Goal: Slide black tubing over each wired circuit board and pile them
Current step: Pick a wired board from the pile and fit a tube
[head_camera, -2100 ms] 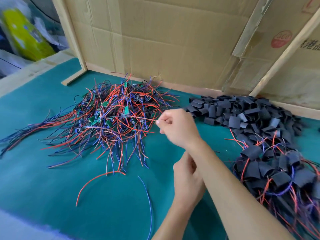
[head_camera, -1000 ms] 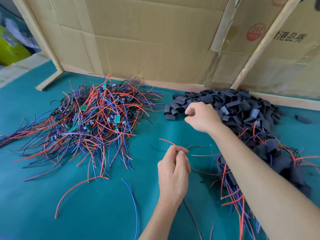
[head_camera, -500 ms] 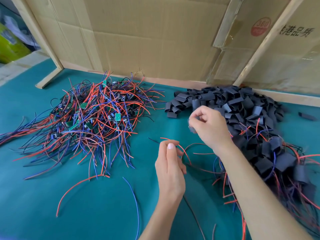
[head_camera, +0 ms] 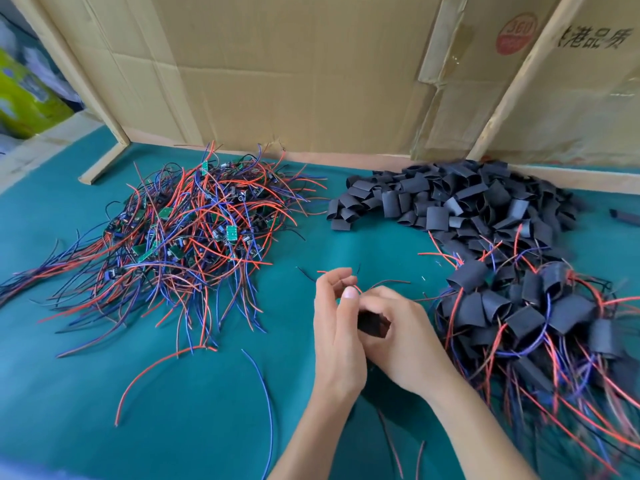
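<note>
Both hands meet low over the teal desk [head_camera: 194, 403], forearms rising from the bottom edge. I see my left hand [head_camera: 337, 327] upright, thumb and fingers pinching thin red and black wires [head_camera: 384, 282]. My right hand [head_camera: 403, 336] curls round a black tubing piece [head_camera: 372, 325], touching the left. Unsleeved wired boards [head_camera: 194, 230] lie heaped far left, loose tubing [head_camera: 460, 199] far right, and the sleeved pile [head_camera: 540, 313] just beside my right wrist.
</note>
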A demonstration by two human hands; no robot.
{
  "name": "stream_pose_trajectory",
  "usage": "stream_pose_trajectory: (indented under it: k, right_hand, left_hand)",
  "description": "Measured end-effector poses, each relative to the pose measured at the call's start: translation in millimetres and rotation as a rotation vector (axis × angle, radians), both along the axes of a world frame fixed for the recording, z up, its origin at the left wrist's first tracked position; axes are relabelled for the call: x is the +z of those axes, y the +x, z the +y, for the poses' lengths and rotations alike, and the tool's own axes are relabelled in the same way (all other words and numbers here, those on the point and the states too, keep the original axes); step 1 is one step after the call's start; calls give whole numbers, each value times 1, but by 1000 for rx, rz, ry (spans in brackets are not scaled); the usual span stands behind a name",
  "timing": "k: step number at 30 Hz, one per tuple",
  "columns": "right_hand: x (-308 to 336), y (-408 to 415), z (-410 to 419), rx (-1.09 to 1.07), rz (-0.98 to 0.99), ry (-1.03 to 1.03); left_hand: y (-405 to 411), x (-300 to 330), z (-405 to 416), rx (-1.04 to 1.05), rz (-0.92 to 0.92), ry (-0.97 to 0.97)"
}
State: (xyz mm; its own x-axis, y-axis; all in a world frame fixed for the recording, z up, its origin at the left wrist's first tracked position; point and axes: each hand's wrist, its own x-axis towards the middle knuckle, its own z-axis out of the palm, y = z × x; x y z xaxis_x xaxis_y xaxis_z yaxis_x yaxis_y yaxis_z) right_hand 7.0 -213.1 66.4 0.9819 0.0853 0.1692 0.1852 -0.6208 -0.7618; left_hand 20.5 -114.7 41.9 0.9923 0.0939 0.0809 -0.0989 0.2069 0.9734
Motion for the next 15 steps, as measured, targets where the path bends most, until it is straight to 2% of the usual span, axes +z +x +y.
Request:
stream_pose_trajectory:
  k: [7, 15]
  right_hand:
    - [1, -1, -4, 45, 43, -99]
    - [0, -1, -5, 52, 60, -88]
  left_hand:
    - [-1, -3, 0, 42, -61, 37]
    - [-3, -3, 0, 66, -70, 71]
